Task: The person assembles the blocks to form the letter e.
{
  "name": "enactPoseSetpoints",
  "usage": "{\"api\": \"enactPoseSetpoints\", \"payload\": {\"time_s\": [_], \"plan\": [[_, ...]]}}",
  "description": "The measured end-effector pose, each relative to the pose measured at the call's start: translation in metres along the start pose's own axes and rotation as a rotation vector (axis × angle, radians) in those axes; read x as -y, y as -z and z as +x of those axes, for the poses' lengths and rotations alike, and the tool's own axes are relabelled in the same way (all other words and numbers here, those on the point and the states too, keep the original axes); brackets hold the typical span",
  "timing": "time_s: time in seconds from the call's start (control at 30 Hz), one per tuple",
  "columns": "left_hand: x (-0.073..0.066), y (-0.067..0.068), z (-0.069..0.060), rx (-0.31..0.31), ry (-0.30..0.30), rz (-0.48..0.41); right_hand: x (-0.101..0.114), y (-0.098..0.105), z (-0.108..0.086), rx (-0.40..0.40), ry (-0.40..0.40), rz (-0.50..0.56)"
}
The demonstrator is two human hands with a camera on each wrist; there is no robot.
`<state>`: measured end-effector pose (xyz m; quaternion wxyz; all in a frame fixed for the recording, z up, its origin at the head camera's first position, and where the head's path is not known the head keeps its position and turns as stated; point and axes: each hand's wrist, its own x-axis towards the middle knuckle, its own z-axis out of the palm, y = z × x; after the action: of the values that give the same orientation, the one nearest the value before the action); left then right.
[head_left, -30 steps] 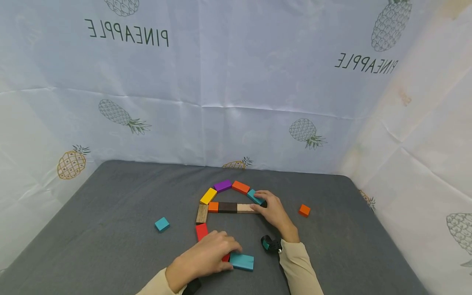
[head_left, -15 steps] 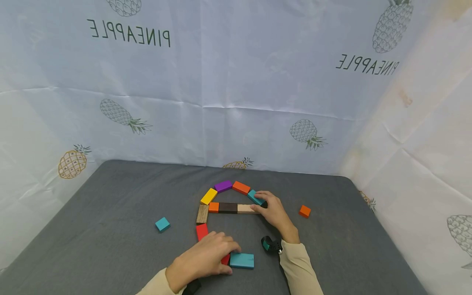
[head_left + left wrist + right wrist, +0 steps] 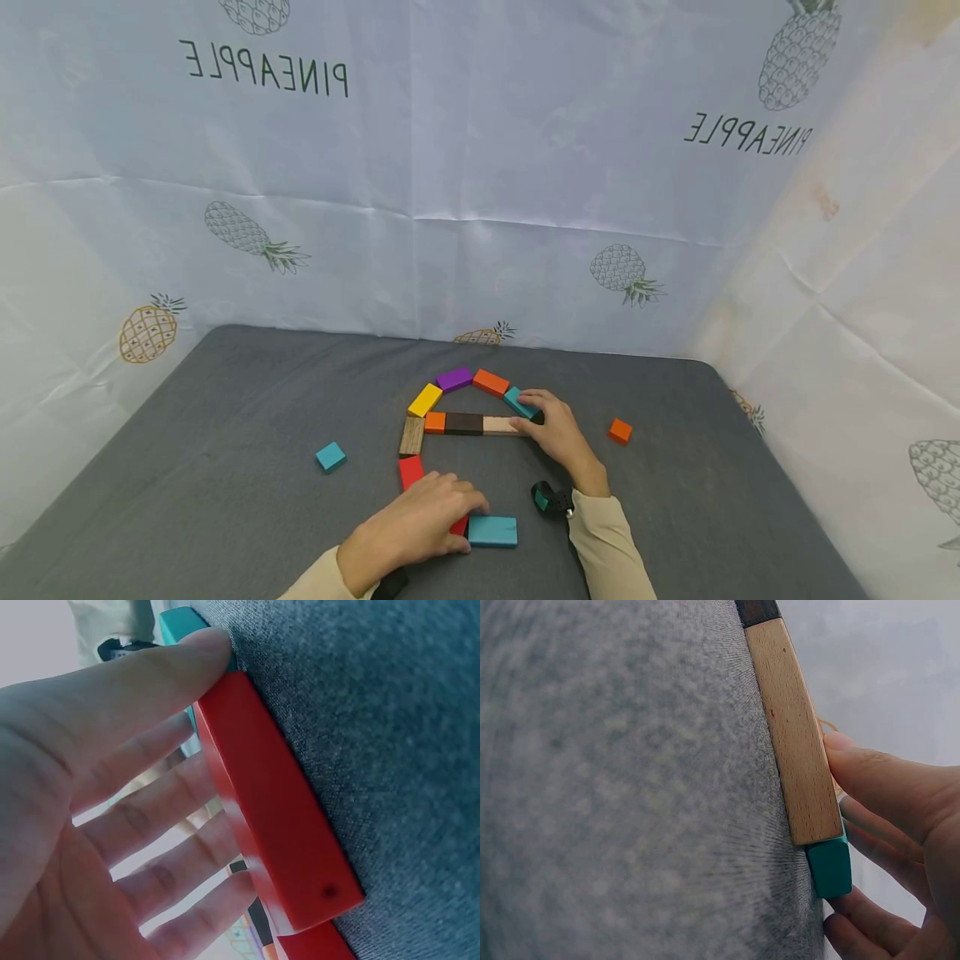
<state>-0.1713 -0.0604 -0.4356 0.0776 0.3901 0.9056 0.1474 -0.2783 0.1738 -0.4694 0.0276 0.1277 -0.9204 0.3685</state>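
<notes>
My left hand (image 3: 420, 521) pinches a red wooden block (image 3: 277, 802) at the near end of a curved block line. Its thumb reaches the joint with a flat teal block (image 3: 492, 531); its fingers lie along the red block's other side. Part of that red block is hidden in the head view. My right hand (image 3: 553, 429) is at the arch's right end. Its thumb touches a light wooden block (image 3: 795, 735), while its straight fingers reach around a teal block (image 3: 519, 402). A teal block end (image 3: 830, 868) meets the light block in the right wrist view.
The line continues through red (image 3: 411, 472), brown (image 3: 412, 436), yellow (image 3: 425, 400), purple (image 3: 454, 380) and orange (image 3: 491, 382) blocks. A small orange block (image 3: 435, 422) and dark block (image 3: 464, 424) form the crossbar. Loose teal (image 3: 331, 457) and orange (image 3: 620, 430) blocks lie apart on grey cloth (image 3: 247, 500).
My left fingers and thumb have shifted very slightly left along the near blocks. My right hand stays in place, and the blocks keep their arrangement.
</notes>
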Motion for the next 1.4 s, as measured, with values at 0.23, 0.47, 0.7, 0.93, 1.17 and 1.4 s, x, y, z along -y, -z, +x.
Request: {"api": "enactPoseSetpoints", "payload": {"time_s": [0.23, 0.47, 0.7, 0.93, 1.17, 1.4], "plan": [[-0.0014, -0.0004, -0.0012, -0.021, -0.012, -0.014, -0.0002, -0.0006, 0.0002, -0.007, 0.005, -0.009], [-0.0018, -0.0011, -0.001, -0.034, -0.001, 0.0, -0.001, -0.0008, -0.0001, -0.014, 0.021, -0.006], [-0.0007, -0.0007, -0.0013, -0.028, 0.004, 0.001, -0.0014, -0.0009, -0.0031, -0.058, 0.109, -0.011], [0.0004, 0.0007, -0.0017, -0.014, 0.019, -0.012, -0.0018, -0.0005, -0.001, -0.036, 0.075, -0.023], [0.0016, 0.0013, 0.0004, -0.014, 0.026, -0.022, -0.0021, -0.0016, 0.0014, -0.012, 0.011, -0.022], [0.004, 0.0023, -0.0012, -0.006, 0.016, -0.037, -0.0004, -0.0006, 0.0, -0.013, 0.019, -0.019]]}}
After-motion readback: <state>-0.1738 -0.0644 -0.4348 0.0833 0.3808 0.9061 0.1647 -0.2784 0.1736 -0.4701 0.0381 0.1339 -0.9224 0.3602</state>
